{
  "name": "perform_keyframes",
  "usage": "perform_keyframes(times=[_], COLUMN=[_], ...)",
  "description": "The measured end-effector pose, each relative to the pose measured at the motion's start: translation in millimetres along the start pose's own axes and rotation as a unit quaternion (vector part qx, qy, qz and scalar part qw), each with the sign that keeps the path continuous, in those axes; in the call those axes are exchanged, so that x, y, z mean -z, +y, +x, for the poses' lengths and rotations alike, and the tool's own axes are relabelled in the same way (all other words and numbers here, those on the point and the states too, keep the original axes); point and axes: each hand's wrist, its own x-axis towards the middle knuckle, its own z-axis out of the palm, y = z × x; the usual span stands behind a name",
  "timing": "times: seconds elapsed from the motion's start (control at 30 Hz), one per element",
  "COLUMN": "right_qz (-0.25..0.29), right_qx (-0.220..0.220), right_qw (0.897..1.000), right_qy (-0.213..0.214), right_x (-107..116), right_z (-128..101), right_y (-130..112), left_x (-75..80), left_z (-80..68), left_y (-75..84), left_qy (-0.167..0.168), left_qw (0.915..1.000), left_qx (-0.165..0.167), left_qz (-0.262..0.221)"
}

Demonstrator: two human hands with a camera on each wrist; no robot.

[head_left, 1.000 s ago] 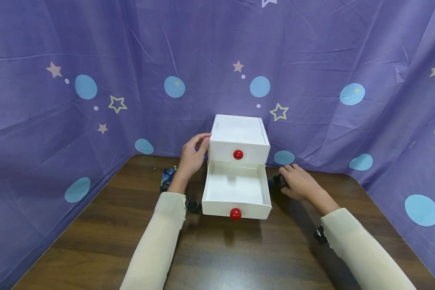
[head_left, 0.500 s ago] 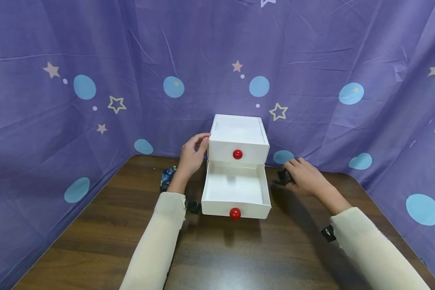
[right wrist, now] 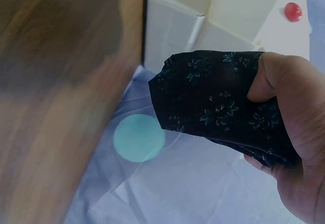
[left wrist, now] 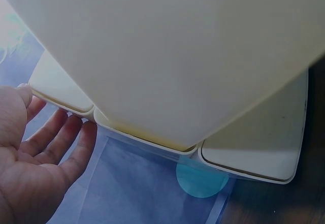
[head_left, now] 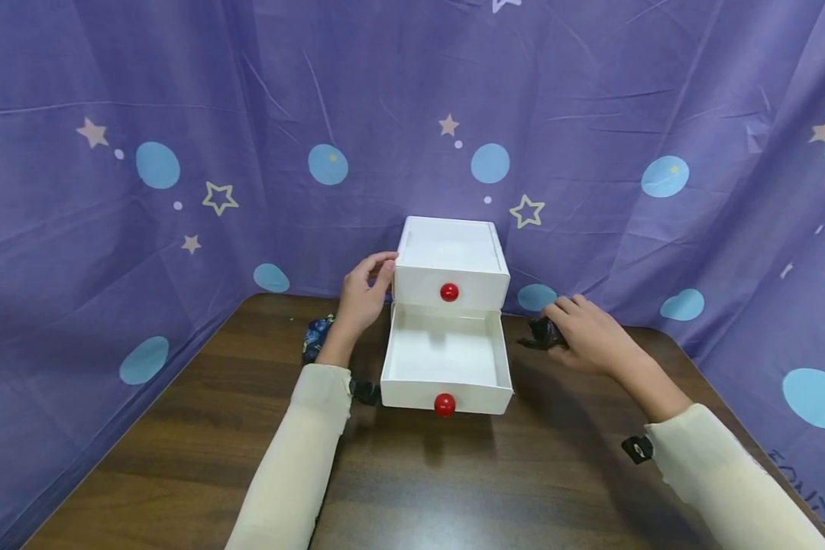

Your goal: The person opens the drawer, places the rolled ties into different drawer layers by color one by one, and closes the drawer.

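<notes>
The right hand pinches the dark cloth just right of the open lower drawer, so lifting it clear over the wall seems best while the left hand, fingers spread, steadies the box.

Both arms wear long sleeves of a pale cream, thin and close-fitting fabric. The left sleeve ends at the wrist with a soft, slightly loose cuff, and a small black strap piece sits at its 3 o'clock side. The right sleeve also ends at the wrist, and a small black buckle-like piece shows at 9 o'clock of its cuff. The left hand and the right hand are bare, without rings or gloves. The fingernails look short and plain.
</notes>
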Motion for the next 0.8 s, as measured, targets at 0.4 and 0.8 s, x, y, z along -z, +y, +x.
perform_keyframes(times=[0.4, 0.8], right_qz=[-0.007, 0.008], right_qx=[0.036, 0.038], right_qw=[0.998, 0.995], right_qy=[0.059, 0.090], right_x=[31.5, 53.7], right_z=[4.1, 9.3], right_y=[-20.2, -35.1], left_x=[1.8, 1.5], left_z=[-0.6, -0.9], left_y=[3.4, 3.6], left_qy=[-0.004, -0.004], left_qw=[1.0000, 1.0000], left_qx=[0.003, 0.007], left_qz=[-0.004, 0.003])
